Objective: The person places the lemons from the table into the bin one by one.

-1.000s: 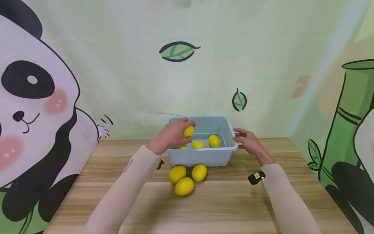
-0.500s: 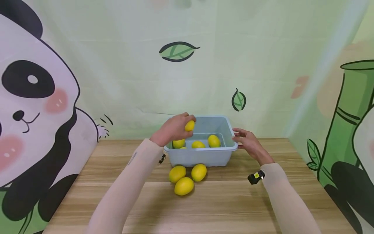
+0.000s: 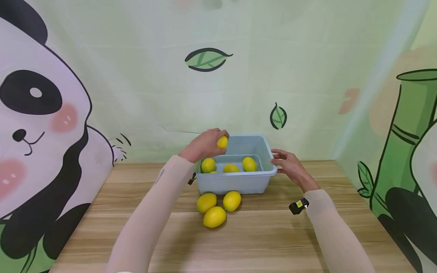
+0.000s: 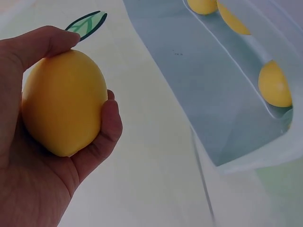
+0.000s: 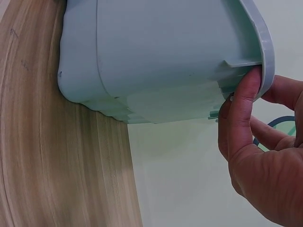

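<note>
My left hand (image 3: 205, 145) grips a yellow lemon (image 3: 222, 142) above the left side of a pale blue plastic bin (image 3: 235, 184). In the left wrist view, thumb and fingers curl round this lemon (image 4: 66, 101), beyond the bin's rim. My right hand (image 3: 291, 168) holds the bin's right end; in the right wrist view its fingers (image 5: 244, 109) pinch the rim. Several lemons lie inside the bin, among them a left one (image 3: 208, 165) and a right one (image 3: 250, 164); the front wall partly hides others.
In front of the bin, three lemons lie close together on the wooden table (image 3: 273, 242): a left one (image 3: 206, 203), a right one (image 3: 232, 201) and a nearer one (image 3: 214, 217). A printed panda-and-bamboo backdrop (image 3: 153, 94) stands behind the table.
My left hand has risen with the lemon from low in the bin to above its rim, uncovering a lemon at the left inside. The right hand stays on the rim.
</note>
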A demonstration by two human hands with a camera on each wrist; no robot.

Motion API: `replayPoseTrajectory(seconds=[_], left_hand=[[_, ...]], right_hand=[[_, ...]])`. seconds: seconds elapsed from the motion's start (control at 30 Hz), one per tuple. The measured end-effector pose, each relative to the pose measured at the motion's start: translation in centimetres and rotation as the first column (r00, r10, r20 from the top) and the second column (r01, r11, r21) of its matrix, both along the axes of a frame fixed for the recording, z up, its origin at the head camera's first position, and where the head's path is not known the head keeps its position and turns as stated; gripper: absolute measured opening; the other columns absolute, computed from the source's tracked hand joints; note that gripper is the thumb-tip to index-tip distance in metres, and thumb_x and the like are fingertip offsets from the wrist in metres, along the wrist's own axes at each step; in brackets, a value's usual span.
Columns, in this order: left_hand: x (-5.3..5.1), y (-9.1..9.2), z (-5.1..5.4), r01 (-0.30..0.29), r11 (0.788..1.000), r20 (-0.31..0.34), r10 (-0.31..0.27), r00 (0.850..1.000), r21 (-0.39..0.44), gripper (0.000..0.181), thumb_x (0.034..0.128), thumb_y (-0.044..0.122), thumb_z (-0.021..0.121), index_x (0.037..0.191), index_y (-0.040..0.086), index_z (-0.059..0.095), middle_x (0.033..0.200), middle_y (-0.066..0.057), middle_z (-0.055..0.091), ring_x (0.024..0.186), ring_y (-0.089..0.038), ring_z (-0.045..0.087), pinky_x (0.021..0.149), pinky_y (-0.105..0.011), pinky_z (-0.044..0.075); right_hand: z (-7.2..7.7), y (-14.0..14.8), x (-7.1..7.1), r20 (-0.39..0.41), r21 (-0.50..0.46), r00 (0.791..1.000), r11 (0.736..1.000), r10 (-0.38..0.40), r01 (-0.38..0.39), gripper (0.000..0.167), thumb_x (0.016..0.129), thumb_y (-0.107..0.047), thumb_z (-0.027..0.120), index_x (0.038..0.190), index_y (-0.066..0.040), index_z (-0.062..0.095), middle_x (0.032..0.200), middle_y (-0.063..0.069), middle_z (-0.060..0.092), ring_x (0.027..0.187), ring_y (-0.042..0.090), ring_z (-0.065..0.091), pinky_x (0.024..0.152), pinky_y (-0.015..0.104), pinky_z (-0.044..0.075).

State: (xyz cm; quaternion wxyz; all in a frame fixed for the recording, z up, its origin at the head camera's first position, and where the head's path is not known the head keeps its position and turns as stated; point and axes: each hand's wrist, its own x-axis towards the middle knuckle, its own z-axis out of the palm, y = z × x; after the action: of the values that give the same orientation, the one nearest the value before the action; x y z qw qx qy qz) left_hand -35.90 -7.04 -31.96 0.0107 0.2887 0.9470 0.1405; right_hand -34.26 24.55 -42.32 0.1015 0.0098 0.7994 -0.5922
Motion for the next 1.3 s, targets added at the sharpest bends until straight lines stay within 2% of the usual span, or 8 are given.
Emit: replayPoseTrajectory(seconds=[0.23,0.5,0.73,0.93,1.03,1.23,1.3], left_hand=[[-1.1,0.2,0.2,-0.014,1.0,0.044,0.014,0.999,-0.011,0.046,0.0893,0.027,0.064,0.133,0.016,0.054,0.115,-0.005,0.058,0.097,-0.023,0.052,0.083,-0.034,0.048],[-2.2,0.7,0.2,-0.046,0.998,0.118,0.051,0.992,-0.046,0.051,0.0902,0.031,0.065,0.137,0.016,0.053,0.122,-0.005,0.059,0.107,-0.024,0.051,0.093,-0.038,0.049],[-2.6,0.8,0.2,-0.088,0.993,0.185,0.1,0.978,-0.073,0.05,0.0901,0.033,0.066,0.136,0.02,0.052,0.119,-0.003,0.059,0.106,-0.023,0.052,0.088,-0.037,0.049],[-3.3,0.9,-0.2,-0.106,0.99,0.217,0.124,0.968,-0.095,0.052,0.0897,0.035,0.066,0.137,0.021,0.052,0.123,-0.003,0.057,0.107,-0.023,0.051,0.088,-0.037,0.049],[-3.6,1.0,-0.3,-0.119,0.987,0.242,0.141,0.96,-0.105,0.054,0.0892,0.036,0.066,0.139,0.022,0.05,0.125,-0.003,0.056,0.106,-0.024,0.054,0.086,-0.037,0.05],[-4.1,1.4,-0.7,-0.143,0.985,0.345,0.166,0.924,-0.092,0.057,0.0886,0.034,0.068,0.141,0.023,0.048,0.137,-0.003,0.052,0.106,-0.027,0.061,0.091,-0.04,0.054],[-4.1,1.5,-0.8,-0.144,0.985,0.359,0.168,0.918,-0.093,0.057,0.088,0.034,0.069,0.14,0.024,0.049,0.141,-0.003,0.05,0.107,-0.027,0.06,0.091,-0.039,0.054]], right_hand=[[-0.1,0.1,0.0,0.002,-0.01,1.0,1.0,-0.002,0.002,0.054,0.099,-0.015,0.054,0.15,-0.014,0.037,0.148,0.018,0.041,0.131,0.043,0.046,0.093,0.036,0.056],[0.0,0.1,0.0,0.003,-0.015,1.0,1.0,0.0,0.0,0.054,0.099,-0.015,0.053,0.15,-0.014,0.037,0.148,0.018,0.041,0.131,0.043,0.045,0.091,0.035,0.057],[0.0,0.1,0.1,0.008,-0.021,1.0,1.0,-0.002,0.002,0.054,0.099,-0.015,0.053,0.15,-0.014,0.037,0.148,0.019,0.041,0.131,0.043,0.045,0.089,0.033,0.057],[-0.2,0.2,0.0,0.01,-0.016,1.0,1.0,-0.005,0.005,0.054,0.099,-0.015,0.053,0.151,-0.014,0.037,0.149,0.018,0.041,0.131,0.042,0.044,0.092,0.035,0.057],[-0.2,0.2,0.0,0.009,-0.012,1.0,1.0,-0.007,0.007,0.054,0.099,-0.016,0.053,0.151,-0.014,0.037,0.149,0.018,0.041,0.131,0.042,0.044,0.092,0.035,0.056],[-0.1,0.1,0.1,0.012,-0.014,1.0,1.0,-0.015,0.015,0.054,0.099,-0.016,0.054,0.15,-0.015,0.038,0.147,0.018,0.042,0.129,0.041,0.047,0.091,0.035,0.057],[-0.1,0.1,0.1,0.01,-0.015,1.0,1.0,-0.016,0.017,0.054,0.098,-0.016,0.054,0.15,-0.014,0.039,0.147,0.018,0.042,0.128,0.04,0.048,0.091,0.035,0.057]])
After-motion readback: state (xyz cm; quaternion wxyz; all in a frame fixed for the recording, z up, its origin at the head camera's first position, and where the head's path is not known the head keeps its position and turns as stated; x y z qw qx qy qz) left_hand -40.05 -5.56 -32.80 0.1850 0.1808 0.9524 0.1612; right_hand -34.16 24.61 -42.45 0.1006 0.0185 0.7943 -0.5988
